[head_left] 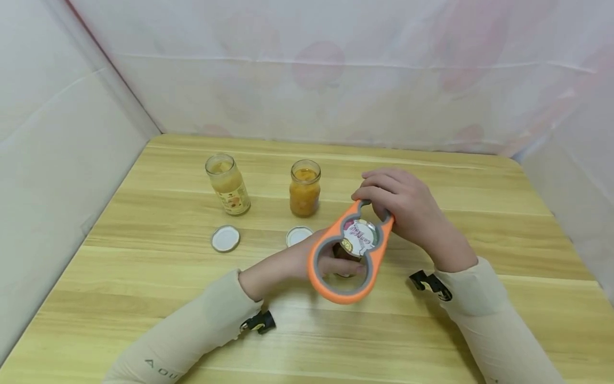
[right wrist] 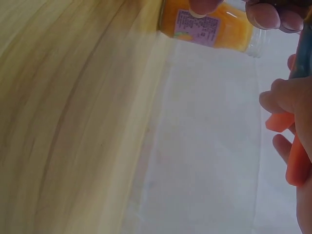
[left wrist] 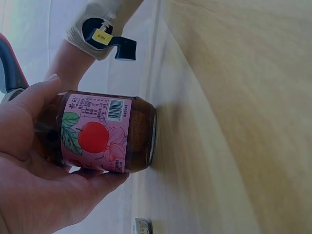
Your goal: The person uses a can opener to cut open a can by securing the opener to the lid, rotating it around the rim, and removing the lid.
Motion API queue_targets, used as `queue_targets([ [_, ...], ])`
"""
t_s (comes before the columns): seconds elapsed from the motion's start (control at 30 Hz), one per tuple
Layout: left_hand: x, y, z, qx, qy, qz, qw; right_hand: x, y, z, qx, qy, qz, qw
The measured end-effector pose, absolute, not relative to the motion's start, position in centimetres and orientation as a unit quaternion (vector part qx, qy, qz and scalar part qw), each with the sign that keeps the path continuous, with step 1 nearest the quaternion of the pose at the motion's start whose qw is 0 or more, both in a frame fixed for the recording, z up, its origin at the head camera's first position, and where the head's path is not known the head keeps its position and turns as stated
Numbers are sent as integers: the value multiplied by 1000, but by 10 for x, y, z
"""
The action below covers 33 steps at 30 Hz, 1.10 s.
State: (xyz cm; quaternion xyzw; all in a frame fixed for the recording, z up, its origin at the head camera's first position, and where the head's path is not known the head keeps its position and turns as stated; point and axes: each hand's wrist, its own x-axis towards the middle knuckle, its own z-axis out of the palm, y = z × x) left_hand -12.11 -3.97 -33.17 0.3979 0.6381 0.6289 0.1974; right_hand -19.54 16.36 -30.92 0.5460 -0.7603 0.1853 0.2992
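My left hand [head_left: 301, 260] grips a brown glass jar [left wrist: 139, 134] with a pink label [left wrist: 95, 134] printed with a red fruit. The jar's base is at the tabletop. My right hand [head_left: 405, 200] holds an orange and grey jar opener [head_left: 336, 229] by its narrow far end. The opener lies over the jar, and the printed lid [head_left: 358, 237] shows inside its middle ring. Through the larger ring, part of my left hand and the jar's side are visible. From the head view, most of the jar is hidden beneath the opener.
Beyond my left arm stand two lidless glass jars, one with pale yellow contents [head_left: 232, 192] and one with orange contents [head_left: 304, 197]. A white lid [head_left: 225, 238] lies before the first; another lid [head_left: 298, 234] is partly behind my left hand. Fabric walls [head_left: 307, 96] border the table.
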Motion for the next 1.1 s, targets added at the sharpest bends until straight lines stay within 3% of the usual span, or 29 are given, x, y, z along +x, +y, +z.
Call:
queue_targets([
  [0.8,-114,-43,-319,427,637,616,181,-176,167,-296,520,-749,222,346],
  [1.1,-114,-54,-340,353,688,603,195,-169,169,-296,513,-747,229,356],
])
